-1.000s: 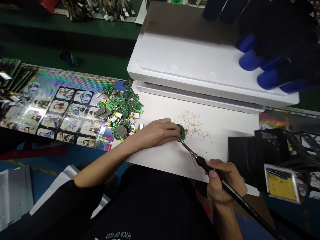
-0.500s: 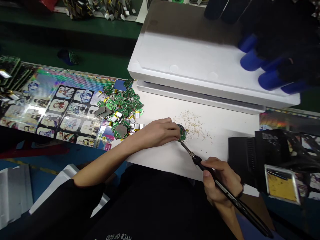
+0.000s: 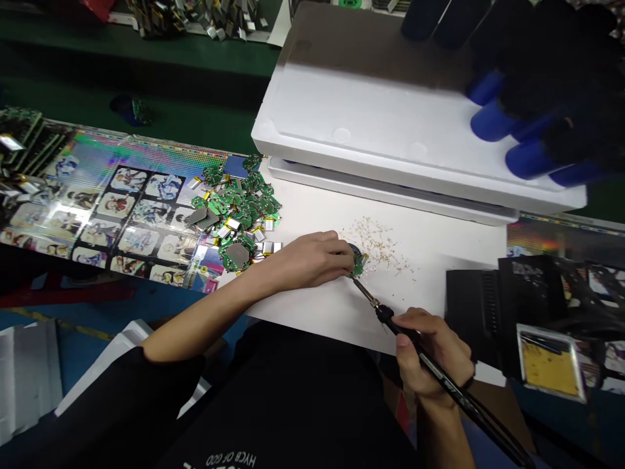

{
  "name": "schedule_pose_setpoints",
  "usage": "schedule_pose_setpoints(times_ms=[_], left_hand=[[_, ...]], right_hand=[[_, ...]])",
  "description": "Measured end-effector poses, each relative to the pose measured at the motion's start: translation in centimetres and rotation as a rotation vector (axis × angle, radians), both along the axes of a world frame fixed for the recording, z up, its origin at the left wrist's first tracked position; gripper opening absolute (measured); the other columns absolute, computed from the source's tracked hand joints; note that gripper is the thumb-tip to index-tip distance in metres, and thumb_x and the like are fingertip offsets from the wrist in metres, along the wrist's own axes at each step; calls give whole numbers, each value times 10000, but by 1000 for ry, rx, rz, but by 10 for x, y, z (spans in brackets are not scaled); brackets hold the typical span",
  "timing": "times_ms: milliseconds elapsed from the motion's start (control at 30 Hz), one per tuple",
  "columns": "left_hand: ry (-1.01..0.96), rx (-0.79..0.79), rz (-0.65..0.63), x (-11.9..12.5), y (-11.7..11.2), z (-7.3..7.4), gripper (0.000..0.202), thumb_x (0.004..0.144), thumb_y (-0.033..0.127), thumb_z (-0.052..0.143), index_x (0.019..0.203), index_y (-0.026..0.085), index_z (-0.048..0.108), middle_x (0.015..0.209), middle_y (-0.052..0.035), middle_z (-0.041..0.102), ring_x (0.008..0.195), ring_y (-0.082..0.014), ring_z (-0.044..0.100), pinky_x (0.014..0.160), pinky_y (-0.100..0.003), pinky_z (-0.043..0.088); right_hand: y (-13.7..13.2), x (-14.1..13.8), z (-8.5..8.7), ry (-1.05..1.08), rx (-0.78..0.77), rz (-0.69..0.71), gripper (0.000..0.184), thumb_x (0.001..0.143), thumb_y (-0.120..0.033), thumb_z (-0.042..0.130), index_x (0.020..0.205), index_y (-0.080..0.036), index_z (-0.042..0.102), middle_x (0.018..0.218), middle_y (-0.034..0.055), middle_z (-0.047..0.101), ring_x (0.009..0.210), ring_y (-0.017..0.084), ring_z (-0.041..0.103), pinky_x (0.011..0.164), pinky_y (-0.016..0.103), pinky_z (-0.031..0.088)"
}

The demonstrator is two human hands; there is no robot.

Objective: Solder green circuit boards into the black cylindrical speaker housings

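Board (image 3: pixel 360 266): on white tabletop (image 3: pixel 420 241), at fingertips of left hand (image 3: pixel 325 259). Count: one in hand. Handling, as judged: light, thin, stiff; fragile at small soldered parts; probably hot close to iron. Best hold: by rim, away from tip.

Left grip: closed on board at left edge, fingertips partly hidden. Right hand (image 3: pixel 434 355): closed around handle of one iron (image 3: pixel 385 314), pencil-fashion. Tip at near edge of board; actual contact too small to confirm.

Just beyond board: pale bits (image 3: pixel 381 244), loosely scattered, too many to count. To left: one heap of green boards (image 3: pixel 249 205), overlapping, no sure count; silver cells (image 3: pixel 269 224) among them, likewise uncounted.

Further out: two foam trays (image 3: pixel 361 117), stacked; at least five blue cylinders (image 3: pixel 493 122) at right end of upper one. Far right: one sponge tray (image 3: pixel 551 368), near black box (image 3: pixel 469 303).
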State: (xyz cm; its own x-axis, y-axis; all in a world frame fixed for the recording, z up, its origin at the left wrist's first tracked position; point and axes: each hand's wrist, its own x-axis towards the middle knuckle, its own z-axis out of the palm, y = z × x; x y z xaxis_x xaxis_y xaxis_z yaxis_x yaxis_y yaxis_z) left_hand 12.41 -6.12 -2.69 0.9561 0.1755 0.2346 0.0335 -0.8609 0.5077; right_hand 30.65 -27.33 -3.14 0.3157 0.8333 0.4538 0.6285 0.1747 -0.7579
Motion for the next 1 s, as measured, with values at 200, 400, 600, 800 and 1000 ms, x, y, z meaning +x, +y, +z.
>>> schedule_pose_setpoints(times_ms=[200,400,600,800,1000], left_hand=[[14,5,-19,0,1,0,261,1119,257,501,1040,177,737,1096,-101,748,943,-214,635,861,-332,510],[13,-18,-10,0,1,1,264,1120,243,492,1035,190,736,1091,-98,751,942,-211,635,845,-327,498],[36,-14,-9,1,0,2,269,1123,248,486,1034,183,732,1088,-89,759,922,-210,616,846,-329,496],[69,-16,-8,1,0,5,281,1128,252,474,1036,172,727,1112,-91,762,949,-218,615,862,-328,492],[47,-59,6,-1,0,-1,241,1115,243,499,1059,174,722,1108,-101,756,981,-229,627,917,-362,507]], right_hand=[[-15,6,-13,71,53,-118,103,879,-254,714,958,-215,766,754,18,741,672,214,742,551,319,581],[-6,15,-19,283,217,-345,143,819,-347,748,829,-206,730,659,-2,649,528,182,621,485,345,537],[4,19,-22,368,206,-474,168,779,-346,755,804,-187,707,678,-9,649,469,138,569,382,264,433],[0,20,-29,408,182,-440,214,813,-356,799,887,-168,731,728,-6,664,484,119,588,367,218,424],[3,22,-34,452,63,-442,287,863,-408,805,998,-175,707,732,-18,655,494,112,588,418,217,417]])
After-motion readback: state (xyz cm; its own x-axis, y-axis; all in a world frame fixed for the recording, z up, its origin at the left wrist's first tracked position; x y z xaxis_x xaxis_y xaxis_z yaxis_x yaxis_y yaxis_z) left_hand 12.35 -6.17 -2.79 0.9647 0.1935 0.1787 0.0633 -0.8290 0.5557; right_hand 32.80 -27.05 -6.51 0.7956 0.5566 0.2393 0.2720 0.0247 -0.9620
